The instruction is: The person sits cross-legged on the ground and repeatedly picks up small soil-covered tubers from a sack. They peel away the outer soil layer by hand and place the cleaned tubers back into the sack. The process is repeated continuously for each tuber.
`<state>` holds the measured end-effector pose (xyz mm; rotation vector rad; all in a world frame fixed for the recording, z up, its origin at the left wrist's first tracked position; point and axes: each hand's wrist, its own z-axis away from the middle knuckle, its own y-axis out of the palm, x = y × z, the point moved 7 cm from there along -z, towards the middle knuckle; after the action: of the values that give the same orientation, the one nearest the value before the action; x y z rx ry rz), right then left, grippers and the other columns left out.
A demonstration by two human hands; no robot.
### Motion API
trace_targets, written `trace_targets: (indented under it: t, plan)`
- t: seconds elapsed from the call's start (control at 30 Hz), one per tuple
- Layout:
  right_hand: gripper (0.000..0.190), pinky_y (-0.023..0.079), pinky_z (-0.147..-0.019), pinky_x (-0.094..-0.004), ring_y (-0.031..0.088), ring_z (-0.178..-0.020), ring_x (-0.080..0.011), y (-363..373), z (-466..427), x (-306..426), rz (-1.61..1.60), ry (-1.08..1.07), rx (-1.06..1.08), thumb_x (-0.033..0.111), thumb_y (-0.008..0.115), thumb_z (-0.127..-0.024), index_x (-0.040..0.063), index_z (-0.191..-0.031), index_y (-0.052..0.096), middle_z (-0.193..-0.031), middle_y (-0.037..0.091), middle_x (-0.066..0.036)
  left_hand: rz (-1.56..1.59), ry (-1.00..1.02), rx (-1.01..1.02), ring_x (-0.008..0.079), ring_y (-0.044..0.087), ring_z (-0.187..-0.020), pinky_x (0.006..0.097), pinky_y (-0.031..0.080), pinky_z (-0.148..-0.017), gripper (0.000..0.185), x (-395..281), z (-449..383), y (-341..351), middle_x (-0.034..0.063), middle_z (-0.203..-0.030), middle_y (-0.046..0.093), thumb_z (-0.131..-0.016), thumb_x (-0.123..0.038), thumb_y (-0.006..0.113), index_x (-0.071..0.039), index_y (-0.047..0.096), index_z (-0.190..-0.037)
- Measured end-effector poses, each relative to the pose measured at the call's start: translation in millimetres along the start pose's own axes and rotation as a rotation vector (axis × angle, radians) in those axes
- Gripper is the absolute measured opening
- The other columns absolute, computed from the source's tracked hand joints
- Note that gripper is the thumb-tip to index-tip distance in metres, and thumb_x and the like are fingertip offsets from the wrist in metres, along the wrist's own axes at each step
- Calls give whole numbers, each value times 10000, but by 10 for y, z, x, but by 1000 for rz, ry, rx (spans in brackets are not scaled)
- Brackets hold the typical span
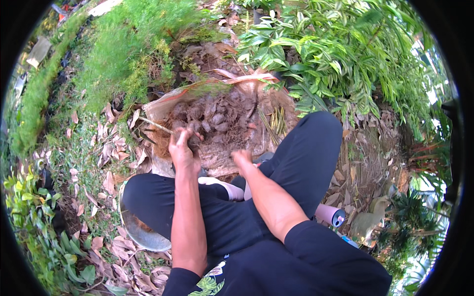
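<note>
My left hand [184,151] is closed around a plant stem [157,125], which sticks out to the upper left. A dark clump [193,142] shows between its fingers, partly hidden by them. My right hand [243,161] is curled and slightly blurred near my feet; whether anything is in it cannot be made out. In front of both hands lies a spread woven sack [268,94]. On it are several brown fibrous root balls [217,119] among loose soil. Green-yellow stem cuttings [276,124] rest on its right side, and brown coconut-like fibre [163,142] lies at its left.
A metal basin [148,242] stands partly beneath my left knee. Beside my right thigh lies a pink tumbler [330,215]. Leafy variegated plants [326,48] crowd the upper right, feathery green plants [137,40] the upper left. Dry leaves [111,181] litter the ground.
</note>
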<state>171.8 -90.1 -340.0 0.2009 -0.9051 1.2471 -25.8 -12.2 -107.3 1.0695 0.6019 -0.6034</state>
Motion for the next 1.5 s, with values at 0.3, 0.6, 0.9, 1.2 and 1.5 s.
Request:
trace_targets:
  t: [0.3,0.6,0.9,1.2,1.5]
  plan:
    - [278,471,-906,-381,612,-1029,-314,70,-338,-336,251,122,-93,134,632,-738,40,-995,684,-1074,656,-177,13,-126,-10,184,596,-648,309,505,-556,77,29,98,13,76,-767,585,-859,-79,599,-44,541,-897]
    - [403,492,-856,-394,627,-999,-345,-27,-392,-395,494,103,-353,133,702,-696,-11,-1068,642,-1050,651,-219,55,-179,-20,200,614,-706,320,523,-603,98,12,158,107,84,-829,586,-867,-82,596,-43,533,-931]
    - [410,481,-820,-344,621,-913,-248,112,-546,-631,-134,262,-294,78,787,-694,-69,-1046,637,-1028,663,-169,67,-163,-25,198,613,-721,319,532,-610,106,-72,198,50,83,-854,583,-880,-101,592,-53,528,-950]
    - [371,480,-845,-332,638,-932,-236,-28,-387,-283,-1,225,-256,110,780,-719,-15,-1049,663,-1015,677,-170,72,-172,-27,205,601,-730,335,526,-609,108,-21,154,13,87,-855,577,-882,-102,588,-51,526,-955]
    - [564,458,-900,-351,599,-1048,-273,-91,-571,-138,96,100,-200,198,783,-689,-46,-1161,595,-1126,638,-193,71,-189,-41,206,596,-738,338,523,-609,98,-18,155,26,86,-856,576,-879,-91,586,-53,521,-943]
